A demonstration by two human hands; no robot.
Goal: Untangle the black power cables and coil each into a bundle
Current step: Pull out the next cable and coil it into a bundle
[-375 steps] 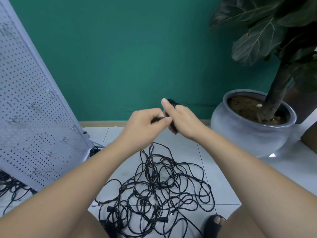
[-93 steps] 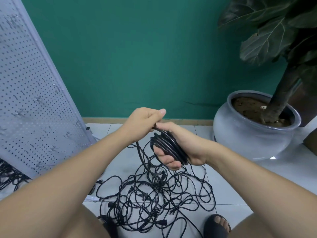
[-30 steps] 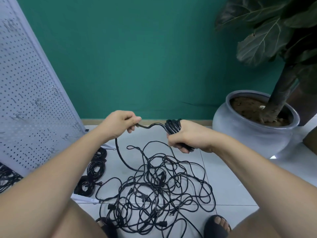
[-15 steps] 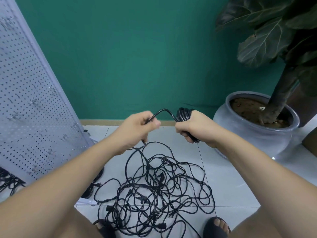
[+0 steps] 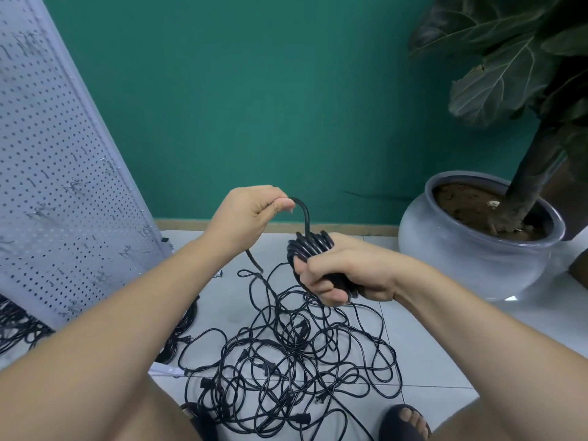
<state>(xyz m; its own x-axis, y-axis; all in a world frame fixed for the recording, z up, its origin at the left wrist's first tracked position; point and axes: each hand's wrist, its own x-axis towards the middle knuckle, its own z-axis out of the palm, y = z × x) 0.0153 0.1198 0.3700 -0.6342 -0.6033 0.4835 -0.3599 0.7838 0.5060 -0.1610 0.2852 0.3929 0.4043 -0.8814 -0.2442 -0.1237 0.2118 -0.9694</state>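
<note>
The right hand (image 5: pixel 343 275) has its fingers (image 5: pixel 318 283) curled tight round the coil (image 5: pixel 310 246), the left hand (image 5: pixel 248 214) pinches the tail (image 5: pixel 304 213) just above them, with the tangle (image 5: pixel 296 351) below both; the cable looks light, springy and slick, so it is probably best pinched close to the coil.

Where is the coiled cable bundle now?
Centre of the head view: the bundle sits in the right hand, above the floor tangle, left of the plant pot.

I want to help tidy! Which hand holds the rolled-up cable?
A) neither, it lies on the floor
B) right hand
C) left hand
B: the right hand grips the rolled-up cable, while the left hand only pinches the strand leading to it.
</note>
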